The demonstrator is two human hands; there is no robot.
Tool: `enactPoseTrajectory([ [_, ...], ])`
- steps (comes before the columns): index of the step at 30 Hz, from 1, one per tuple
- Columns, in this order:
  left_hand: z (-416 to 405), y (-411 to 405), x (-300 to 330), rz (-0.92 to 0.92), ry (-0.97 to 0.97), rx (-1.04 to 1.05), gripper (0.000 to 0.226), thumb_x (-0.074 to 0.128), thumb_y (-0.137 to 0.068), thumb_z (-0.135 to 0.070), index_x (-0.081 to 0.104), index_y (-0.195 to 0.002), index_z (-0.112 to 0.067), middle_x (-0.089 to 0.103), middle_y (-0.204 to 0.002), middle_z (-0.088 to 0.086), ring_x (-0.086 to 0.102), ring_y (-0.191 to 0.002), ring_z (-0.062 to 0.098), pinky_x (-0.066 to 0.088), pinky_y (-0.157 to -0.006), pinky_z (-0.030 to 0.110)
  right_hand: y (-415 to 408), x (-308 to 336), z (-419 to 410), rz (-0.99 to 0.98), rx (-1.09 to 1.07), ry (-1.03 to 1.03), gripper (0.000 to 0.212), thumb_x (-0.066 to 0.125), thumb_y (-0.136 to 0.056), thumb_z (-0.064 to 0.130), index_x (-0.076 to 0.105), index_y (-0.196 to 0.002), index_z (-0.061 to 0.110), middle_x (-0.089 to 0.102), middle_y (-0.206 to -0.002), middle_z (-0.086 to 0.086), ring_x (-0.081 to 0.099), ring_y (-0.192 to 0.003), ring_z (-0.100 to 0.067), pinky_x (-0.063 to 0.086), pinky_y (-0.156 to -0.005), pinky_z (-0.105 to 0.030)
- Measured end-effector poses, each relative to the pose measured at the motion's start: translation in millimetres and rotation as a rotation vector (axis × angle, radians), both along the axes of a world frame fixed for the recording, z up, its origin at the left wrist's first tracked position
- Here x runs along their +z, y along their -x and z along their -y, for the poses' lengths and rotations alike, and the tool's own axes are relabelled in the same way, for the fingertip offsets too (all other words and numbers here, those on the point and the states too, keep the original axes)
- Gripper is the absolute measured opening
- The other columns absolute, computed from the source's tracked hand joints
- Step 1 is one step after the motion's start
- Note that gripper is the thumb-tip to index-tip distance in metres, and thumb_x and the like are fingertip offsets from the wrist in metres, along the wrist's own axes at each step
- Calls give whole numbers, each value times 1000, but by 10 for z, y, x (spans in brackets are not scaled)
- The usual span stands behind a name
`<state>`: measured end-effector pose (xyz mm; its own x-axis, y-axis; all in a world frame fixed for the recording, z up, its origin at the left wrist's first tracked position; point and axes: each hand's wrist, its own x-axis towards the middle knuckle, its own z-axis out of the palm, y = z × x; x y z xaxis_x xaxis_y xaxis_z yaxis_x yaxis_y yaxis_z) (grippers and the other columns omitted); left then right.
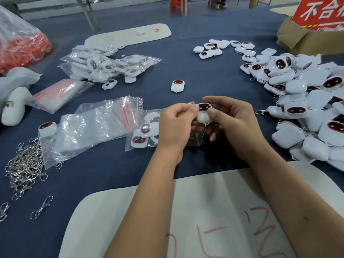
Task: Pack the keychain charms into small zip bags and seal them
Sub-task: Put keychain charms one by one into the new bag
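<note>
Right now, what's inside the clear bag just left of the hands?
The bag holds several white charms with dark, red-rimmed faces, about four showing. Its right end is covered by the left hand, so the full count can't be told.

Behind the right hand (230,123), the charm's (203,112) keyring is mostly hidden; the zip bag (193,140) beneath shows only its lower edge.

Gloss on matt cloth

Charms (204,112) are glossy white plastic with dark shiny faces; bags (89,125) thin, clear, crinkled film; clasps (24,164) bright silvery metal; tablecloth (104,175) matt navy fabric; box (305,40) dull brown cardboard.
</note>
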<state>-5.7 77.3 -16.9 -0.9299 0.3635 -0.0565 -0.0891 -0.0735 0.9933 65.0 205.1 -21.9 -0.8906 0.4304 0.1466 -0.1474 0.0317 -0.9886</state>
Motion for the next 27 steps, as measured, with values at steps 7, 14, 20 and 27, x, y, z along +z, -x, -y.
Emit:
enactPoseTrajectory([
  [7, 17, -7, 32, 77, -56, -37, 23, 59, -102, -7, 75, -86, -4, 72, -75, 8, 61, -56, 10, 52, -52, 20, -16, -4, -21, -31, 32, 43, 20, 56, -104, 4, 75, -111, 5, 75, -85, -16, 61, -53, -22, 51, -43, -27],
  [14, 35, -3, 25, 6, -38, -48, 14, 62, -101, -10, 75, -102, -3, 76, -96, 20, 70, -82, 24, 57, -67, 31, -15, -14, -6, -79, 0, -106, 26, 60, -103, 2, 75, -120, 13, 70, -90, -20, 60, -51, -18, 53, -48, -26],
  [20, 50, 27, -6, -110, 11, -41, 11, 65, -99, -11, 76, -102, -9, 76, -97, 16, 72, -97, 39, 63, -79, 43, 4, -22, 5, -93, 2, -140, 29, 59, -103, -1, 75, -122, 15, 65, -85, -4, 62, -56, -14, 55, -52, -25],
  [27, 92, 49, -1, -159, 32, -42, 10, 66, -99, -11, 76, -99, -9, 77, -90, 12, 74, -90, 35, 65, -77, 43, 2, -6, 8, -82, 13, -151, 29, 58, -103, -2, 75, -121, 13, 68, -86, -7, 65, -60, -13, 55, -53, -26],
])
